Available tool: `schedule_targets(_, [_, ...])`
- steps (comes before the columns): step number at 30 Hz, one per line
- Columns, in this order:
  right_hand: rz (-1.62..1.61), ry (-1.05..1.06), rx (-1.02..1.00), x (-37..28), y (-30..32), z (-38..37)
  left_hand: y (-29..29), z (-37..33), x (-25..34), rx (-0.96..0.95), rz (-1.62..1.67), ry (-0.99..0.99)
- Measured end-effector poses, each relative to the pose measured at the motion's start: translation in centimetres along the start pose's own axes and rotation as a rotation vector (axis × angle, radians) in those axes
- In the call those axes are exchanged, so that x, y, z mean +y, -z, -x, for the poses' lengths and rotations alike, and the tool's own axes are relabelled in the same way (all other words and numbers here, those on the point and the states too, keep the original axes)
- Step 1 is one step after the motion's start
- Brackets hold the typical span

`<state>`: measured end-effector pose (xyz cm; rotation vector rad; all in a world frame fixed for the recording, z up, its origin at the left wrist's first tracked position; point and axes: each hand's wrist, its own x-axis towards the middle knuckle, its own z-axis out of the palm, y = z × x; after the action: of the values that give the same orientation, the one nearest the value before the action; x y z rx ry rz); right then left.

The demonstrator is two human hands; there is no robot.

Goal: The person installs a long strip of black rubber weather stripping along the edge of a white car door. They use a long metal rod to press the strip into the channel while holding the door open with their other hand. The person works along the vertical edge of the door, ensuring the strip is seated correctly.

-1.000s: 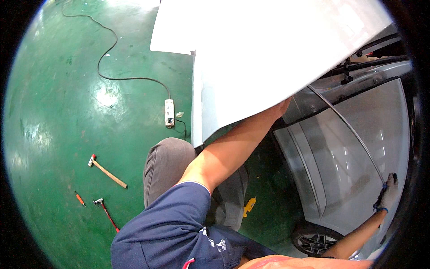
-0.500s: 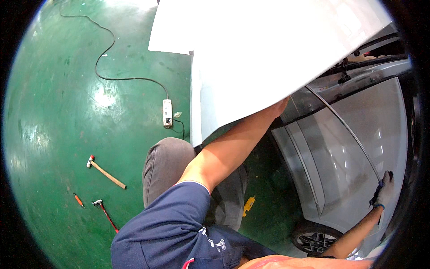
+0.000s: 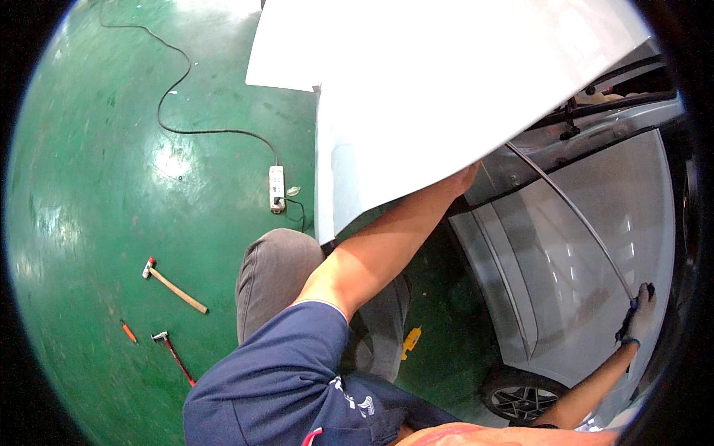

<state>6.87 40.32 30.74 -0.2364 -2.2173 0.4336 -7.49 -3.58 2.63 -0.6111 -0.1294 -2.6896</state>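
Observation:
A large white car panel fills the top middle of the view. My bare left arm reaches up to its lower edge, and only the wrist end of my left hand shows; the fingers are hidden behind the panel. At the far right my gloved right hand closes on the lower end of a thin metal strip that runs diagonally across the silver car body. My knee in grey trousers is below the panel.
On the green floor lie a white power strip with a black cable, a wooden-handled hammer, a small orange tool, a red-handled tool and a yellow object. A car wheel is at lower right.
The white panel has shifted a little to the left in the view. My right hand stays at the strip's lower end with its fingers slightly rearranged.

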Motion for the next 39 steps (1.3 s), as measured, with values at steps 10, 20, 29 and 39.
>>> schedule_targets(10, [0.0,0.019,0.024,-2.0,2.0,2.0,0.1,0.0,0.3,-0.01,-0.007,-0.001])
schedule_targets(20, [-0.029,-0.004,0.002,-0.4,0.9,1.2,0.6,0.0,-0.2,-0.005,-0.015,-0.003])
schedule_targets(29, [-0.041,-0.026,-0.066,2.8,-0.3,-0.6,0.9,-0.4,-0.8,0.04,0.088,0.018])
schedule_targets(39, [-0.015,-0.069,-0.05,-1.1,1.5,2.3,2.3,-0.8,-1.1,-0.015,0.091,-0.023])
